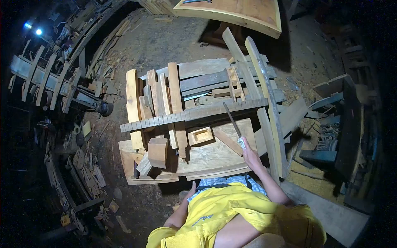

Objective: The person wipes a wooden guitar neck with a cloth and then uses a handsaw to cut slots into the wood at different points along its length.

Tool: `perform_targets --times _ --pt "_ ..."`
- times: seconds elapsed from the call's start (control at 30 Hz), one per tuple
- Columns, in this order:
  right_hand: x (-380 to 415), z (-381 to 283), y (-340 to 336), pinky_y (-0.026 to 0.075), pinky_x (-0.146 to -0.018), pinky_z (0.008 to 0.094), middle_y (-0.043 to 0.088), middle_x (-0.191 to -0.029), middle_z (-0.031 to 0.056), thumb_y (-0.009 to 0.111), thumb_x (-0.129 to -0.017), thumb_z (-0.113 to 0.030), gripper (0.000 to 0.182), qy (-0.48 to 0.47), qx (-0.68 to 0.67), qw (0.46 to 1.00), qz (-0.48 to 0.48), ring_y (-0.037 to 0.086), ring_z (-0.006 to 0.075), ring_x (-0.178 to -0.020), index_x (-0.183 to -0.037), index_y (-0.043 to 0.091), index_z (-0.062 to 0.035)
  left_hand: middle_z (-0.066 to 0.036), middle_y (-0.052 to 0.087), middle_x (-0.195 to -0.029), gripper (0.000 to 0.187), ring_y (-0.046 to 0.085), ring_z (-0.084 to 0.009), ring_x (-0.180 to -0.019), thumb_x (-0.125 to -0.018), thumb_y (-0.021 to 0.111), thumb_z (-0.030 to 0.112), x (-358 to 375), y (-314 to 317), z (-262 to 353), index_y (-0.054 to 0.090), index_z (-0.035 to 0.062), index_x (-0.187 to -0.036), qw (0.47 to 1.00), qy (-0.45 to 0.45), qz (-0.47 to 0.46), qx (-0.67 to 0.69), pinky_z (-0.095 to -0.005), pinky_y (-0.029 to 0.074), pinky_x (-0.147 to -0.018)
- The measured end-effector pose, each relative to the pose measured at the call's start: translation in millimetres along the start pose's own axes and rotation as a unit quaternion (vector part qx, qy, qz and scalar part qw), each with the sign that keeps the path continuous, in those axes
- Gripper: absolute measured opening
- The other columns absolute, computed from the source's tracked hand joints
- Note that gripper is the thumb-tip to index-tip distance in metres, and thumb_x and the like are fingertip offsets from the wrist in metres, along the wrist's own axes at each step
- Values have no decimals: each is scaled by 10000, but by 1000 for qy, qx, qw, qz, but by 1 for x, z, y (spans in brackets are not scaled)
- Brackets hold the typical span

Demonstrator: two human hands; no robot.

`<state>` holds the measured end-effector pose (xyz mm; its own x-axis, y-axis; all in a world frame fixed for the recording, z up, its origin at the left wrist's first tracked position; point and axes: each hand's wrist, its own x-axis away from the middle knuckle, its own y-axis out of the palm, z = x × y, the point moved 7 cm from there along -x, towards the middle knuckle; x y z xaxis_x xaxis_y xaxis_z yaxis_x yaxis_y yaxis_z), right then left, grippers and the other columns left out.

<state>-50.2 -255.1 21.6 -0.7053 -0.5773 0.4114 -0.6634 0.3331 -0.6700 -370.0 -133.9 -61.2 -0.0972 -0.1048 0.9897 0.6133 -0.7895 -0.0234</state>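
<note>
My right hand [249, 155] is closed round the pale handle of a long, thin dark tool [232, 120], which points up and away over the bench board [206, 159]. Left of it on the board lie a flat wooden strip [228, 141] and a small hollowed wooden block [200, 135]. My left hand [190, 193] hangs low by my left side, near the board's front edge; its fingers are partly hidden. A larger angled wooden block [158, 153] sits at the board's left part, beside a dark-handled object [136, 169].
A notched wooden bar [194, 115] crosses the bench over several upright-lying planks [174, 89]. Long boards [271, 111] lean at the right. A wooden tabletop [235, 14] stands at the far side. Wood scraps [89, 165] cover the floor on the left.
</note>
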Motion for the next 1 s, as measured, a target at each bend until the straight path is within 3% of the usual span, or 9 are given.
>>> perform_targets --times 0.63,0.87,1.0 --pt "3 -4 -1 415 -674 489 554 -775 296 368 -870 -165 584 -13 2 1000 -5 557 440 -740 -1368 77 -255 -138 575 -1065 722 540 -192 -931 -784 446 609 -24 5 -40 538 -32 -1103 998 30 -37 -39 -290 409 -840" --pt "4 -15 -11 418 -670 483 560 -787 280 369 -868 -148 578 0 20 999 -26 559 434 -745 -1366 85 -222 -139 577 -1061 720 543 -192 -927 -786 444 607 -32 9 9 538 -32 -1103 996 52 -52 -41 -289 412 -836" --pt "7 -10 -4 421 -671 475 557 -774 281 375 -870 -153 581 0 18 1000 -15 559 433 -737 -1367 82 -228 -139 578 -1059 718 545 -192 -924 -787 443 606 -38 18 4 538 -32 -1103 995 61 -54 -50 -289 413 -833"
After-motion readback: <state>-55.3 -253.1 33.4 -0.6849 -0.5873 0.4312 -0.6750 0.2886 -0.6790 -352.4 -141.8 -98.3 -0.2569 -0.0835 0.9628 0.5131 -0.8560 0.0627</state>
